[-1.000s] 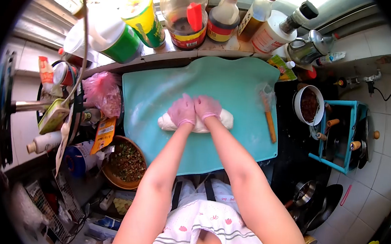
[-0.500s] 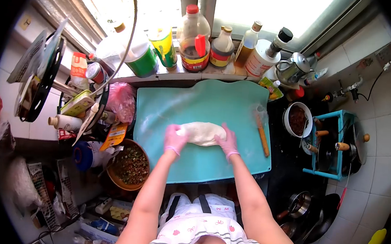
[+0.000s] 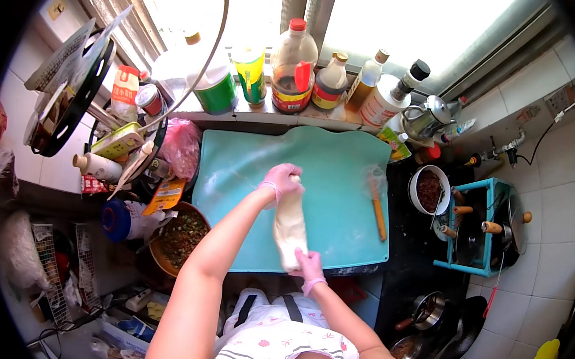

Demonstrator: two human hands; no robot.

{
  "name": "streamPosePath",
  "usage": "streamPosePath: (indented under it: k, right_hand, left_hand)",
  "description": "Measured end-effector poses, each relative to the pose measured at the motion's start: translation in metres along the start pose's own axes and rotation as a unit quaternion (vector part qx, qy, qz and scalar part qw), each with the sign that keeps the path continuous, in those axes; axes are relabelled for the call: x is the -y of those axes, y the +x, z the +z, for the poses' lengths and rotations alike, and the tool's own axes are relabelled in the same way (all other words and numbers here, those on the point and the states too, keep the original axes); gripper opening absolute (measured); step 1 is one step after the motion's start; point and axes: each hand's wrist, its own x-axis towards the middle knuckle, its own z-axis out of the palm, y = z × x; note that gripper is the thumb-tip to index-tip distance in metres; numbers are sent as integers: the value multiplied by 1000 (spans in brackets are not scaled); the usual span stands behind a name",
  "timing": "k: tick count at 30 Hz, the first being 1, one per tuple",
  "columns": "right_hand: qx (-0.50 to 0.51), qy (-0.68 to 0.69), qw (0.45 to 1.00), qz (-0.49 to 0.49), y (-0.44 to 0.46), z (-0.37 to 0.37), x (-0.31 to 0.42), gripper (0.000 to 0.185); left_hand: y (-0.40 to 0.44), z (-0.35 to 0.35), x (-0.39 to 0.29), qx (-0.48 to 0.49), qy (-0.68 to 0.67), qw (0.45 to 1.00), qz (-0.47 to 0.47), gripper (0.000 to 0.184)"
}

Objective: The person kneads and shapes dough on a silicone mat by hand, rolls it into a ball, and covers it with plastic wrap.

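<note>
A long piece of white dough [image 3: 290, 225] runs lengthwise toward my body over the teal mat [image 3: 340, 183]. My left hand [image 3: 282, 179], in a pink glove, is closed around its far end. At the near end, by the mat's front edge, my right hand [image 3: 308, 268], gloved too, grips the dough with fingers curled on it. To the right on the mat lies a wooden rolling pin [image 3: 379, 216], its far end by a clear plastic bag.
A bowl of chopped filling [image 3: 178, 242] stands left of the mat. On the right are a white bowl of dark red food [image 3: 429, 190] and a teal rack [image 3: 494, 184] with pots. Bottles, including a soy sauce bottle [image 3: 329, 82], line the windowsill.
The dough has turned from lying crosswise to pointing toward my body and looks longer. My left hand moved up to its far end; my right hand came down to its near end.
</note>
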Motion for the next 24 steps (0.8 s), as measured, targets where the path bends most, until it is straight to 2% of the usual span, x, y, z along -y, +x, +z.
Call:
streamPosePath:
  k: [1, 2, 3, 5, 6, 8, 11, 13, 15, 16, 18, 19, 20, 23, 24]
  right_hand:
    - [33, -84, 995, 46, -5, 1, 12, 67]
    - [-8, -176, 984, 3, 11, -2, -3, 67]
    - [-50, -266, 962, -39, 28, -7, -18, 68]
    - [-112, -360, 913, -152, 19, -6, 26, 66]
    - [-143, -404, 880, -206, 21, -2, 52, 65]
    - [-101, -332, 900, -265, 54, 7, 71, 61]
    - [-42, -240, 911, -333, 97, 41, 97, 56]
    - [17, -134, 930, -343, 113, 62, 112, 57]
    - [17, -184, 949, -255, 97, 67, 141, 57]
    - [15, -209, 955, -209, 90, 68, 147, 58]
    - [-87, -311, 892, -317, 92, 82, 122, 57]
    - [-136, -362, 846, -368, 98, 86, 106, 58]
    - [-158, -374, 826, -390, 106, 88, 93, 51]
    - [-166, -439, 778, -418, 120, 92, 83, 44]
    - [-171, -461, 766, -414, 130, 96, 80, 43]
  left_hand:
    - [5, 12, 16, 15, 16, 1000, 6, 34]
    - [12, 19, 29, 52, 6, 997, -48, 34]
    - [26, 32, 64, -2, -85, 995, -61, 37]
    - [51, 53, 136, -106, -258, 956, -86, 44]
    - [48, 47, 133, -80, -213, 966, -123, 47]
    - [33, 30, 122, -29, -117, 973, -197, 54]
    - [27, 54, 126, -34, -360, 917, -166, 64]
    - [12, 41, 95, -61, -247, 956, -147, 61]
    - [-8, 33, 77, -66, -171, 978, -104, 60]
    - [-19, 36, 70, -67, -123, 986, -93, 54]
    - [-33, 63, 82, -119, 65, 991, -4, 44]
    - [-39, 70, 73, -143, 154, 977, 44, 40]
    - [-46, 73, 65, -142, 244, 958, 48, 31]
    - [-37, 84, 93, -90, 270, 959, 9, 31]
    - [-31, 89, 109, -141, 293, 945, 44, 31]
